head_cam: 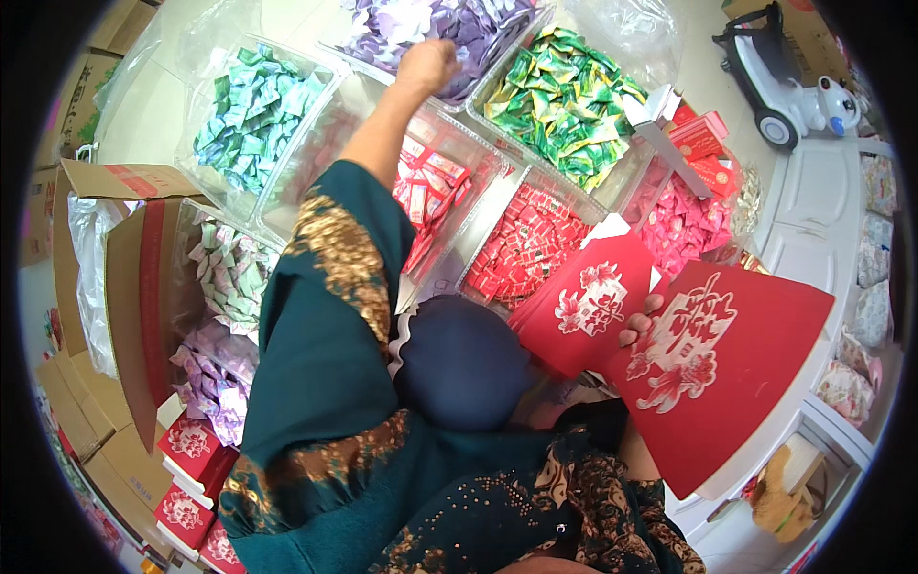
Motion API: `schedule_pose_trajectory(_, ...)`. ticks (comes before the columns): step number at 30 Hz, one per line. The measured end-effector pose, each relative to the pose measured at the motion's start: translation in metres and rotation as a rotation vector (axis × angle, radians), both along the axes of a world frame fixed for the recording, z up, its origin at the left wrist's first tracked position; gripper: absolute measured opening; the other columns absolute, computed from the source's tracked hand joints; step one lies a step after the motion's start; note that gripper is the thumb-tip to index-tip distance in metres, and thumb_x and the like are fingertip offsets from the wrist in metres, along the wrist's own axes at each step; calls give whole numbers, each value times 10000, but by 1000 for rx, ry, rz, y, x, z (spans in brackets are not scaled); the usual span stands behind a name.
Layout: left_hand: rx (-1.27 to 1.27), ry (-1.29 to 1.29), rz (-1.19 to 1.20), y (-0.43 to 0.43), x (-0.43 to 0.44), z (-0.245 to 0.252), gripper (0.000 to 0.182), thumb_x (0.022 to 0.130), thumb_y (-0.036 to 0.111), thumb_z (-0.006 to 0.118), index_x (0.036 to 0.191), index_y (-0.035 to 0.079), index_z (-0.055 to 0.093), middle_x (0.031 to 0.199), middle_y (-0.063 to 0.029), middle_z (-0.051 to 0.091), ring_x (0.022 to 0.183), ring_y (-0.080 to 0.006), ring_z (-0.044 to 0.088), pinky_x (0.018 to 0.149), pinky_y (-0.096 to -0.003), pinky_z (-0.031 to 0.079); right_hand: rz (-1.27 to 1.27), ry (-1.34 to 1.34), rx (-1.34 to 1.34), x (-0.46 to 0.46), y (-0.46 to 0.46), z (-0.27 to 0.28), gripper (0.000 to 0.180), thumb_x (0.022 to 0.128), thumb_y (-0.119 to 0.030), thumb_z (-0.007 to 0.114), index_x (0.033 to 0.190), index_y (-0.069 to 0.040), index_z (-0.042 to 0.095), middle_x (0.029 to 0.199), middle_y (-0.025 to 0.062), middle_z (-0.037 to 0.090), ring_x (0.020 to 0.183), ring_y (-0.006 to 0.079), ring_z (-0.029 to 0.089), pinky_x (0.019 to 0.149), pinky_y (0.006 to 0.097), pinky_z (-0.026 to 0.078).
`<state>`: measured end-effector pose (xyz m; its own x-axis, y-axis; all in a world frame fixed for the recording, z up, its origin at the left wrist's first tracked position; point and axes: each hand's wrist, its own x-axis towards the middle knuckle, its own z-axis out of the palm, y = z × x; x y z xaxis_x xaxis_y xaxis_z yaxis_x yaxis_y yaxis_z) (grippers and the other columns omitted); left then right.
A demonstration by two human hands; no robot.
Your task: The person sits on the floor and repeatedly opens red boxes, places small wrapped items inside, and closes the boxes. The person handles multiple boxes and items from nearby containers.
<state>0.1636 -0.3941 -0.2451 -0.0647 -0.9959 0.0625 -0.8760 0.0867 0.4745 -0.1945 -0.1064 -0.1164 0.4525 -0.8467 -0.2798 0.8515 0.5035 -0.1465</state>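
Note:
My left hand point(429, 68) reaches over a clear bin of purple wrapped packets point(480, 36), its fingers bent down at them. Whether it pinches one is hidden. My right hand point(638, 323) grips the edge of a large red cardboard box point(760, 359) with a white floral emblem. Against that box stands another red box point(588, 301) with the same emblem and raised white flaps. Below my left forearm, red-and-white packets point(434, 186) lie in a clear bin. Small red packets point(523, 244) fill the bin beside it.
Further bins hold teal packets point(258, 118) and green-yellow packets point(566, 107). Pink packets point(685, 222) lie at right, near a white ride-on toy point(796, 107). An open carton point(125, 287), pale packets point(233, 273) and smaller red boxes point(190, 441) stand left. A dark blue rounded cloth form point(459, 366) is in front.

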Motion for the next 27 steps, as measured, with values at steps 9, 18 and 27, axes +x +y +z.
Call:
schedule_pose_trajectory(9, 48, 1059, 500, 106, 101, -9, 201, 701, -6, 552, 599, 91, 408, 578, 15, 443, 524, -67, 424, 452, -233, 363, -26, -11, -14, -6, -4, 7, 589, 827, -321, 556, 1306, -100, 294, 1246, 129, 386, 1189, 337, 314, 979, 496, 310)
schedule_pose_trajectory(18, 405, -87, 311, 138, 87, -100, 203, 714, 196, 641, 873, 74, 611, 1049, -163, 549, 948, -307, 546, 808, -384, 449, 23, -7, -21, 0, -13, 11, 553, 838, -317, 536, 1283, -74, 317, 1223, 132, 397, 1159, 324, 343, 978, 483, 313)
schedule_pose_trajectory(27, 611, -410, -5, 135, 55, -91, 234, 762, 173, 574, 978, 91, 613, 1111, -131, 527, 1006, -290, 539, 822, -379, 461, 69, -29, -25, 5, -17, 10, 520, 848, -313, 516, 1260, -47, 341, 1200, 135, 408, 1129, 311, 371, 978, 469, 315)
